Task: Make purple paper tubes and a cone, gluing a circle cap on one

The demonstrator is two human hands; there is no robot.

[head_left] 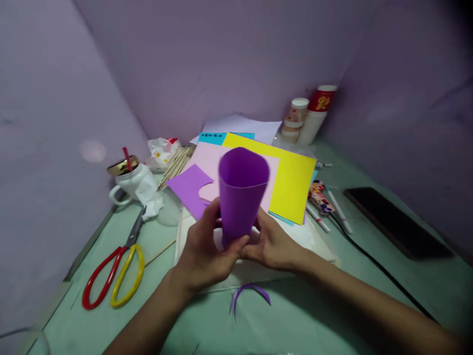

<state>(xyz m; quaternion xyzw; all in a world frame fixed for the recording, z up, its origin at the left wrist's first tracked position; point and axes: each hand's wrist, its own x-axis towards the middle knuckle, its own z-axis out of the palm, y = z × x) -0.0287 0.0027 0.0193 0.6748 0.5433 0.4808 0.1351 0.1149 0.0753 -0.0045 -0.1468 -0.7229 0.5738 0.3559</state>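
A purple paper cone (242, 202), rolled with its wide mouth facing up, is held upright in front of me. My left hand (207, 246) wraps its lower left side, the thumb across the front near the bottom. On the other side, my right hand (268, 241) grips the lower right, its thumb close to the left one. The cone's lower tip is partly hidden by my fingers. Behind it lie a cut purple sheet (190, 190), a pink sheet (207, 155) and a yellow sheet (291, 182). Thin purple offcuts (253, 287) rest on the table below my hands.
At left are scissors (127, 251) with red and yellow handles, a white mug (135, 182), crumpled tissue (151, 204) and wooden sticks (177, 165). At right are a dark phone (397, 219), markers (338, 209), a cable (384, 266) and stacked paper cups (318, 116). Walls stand behind and beside.
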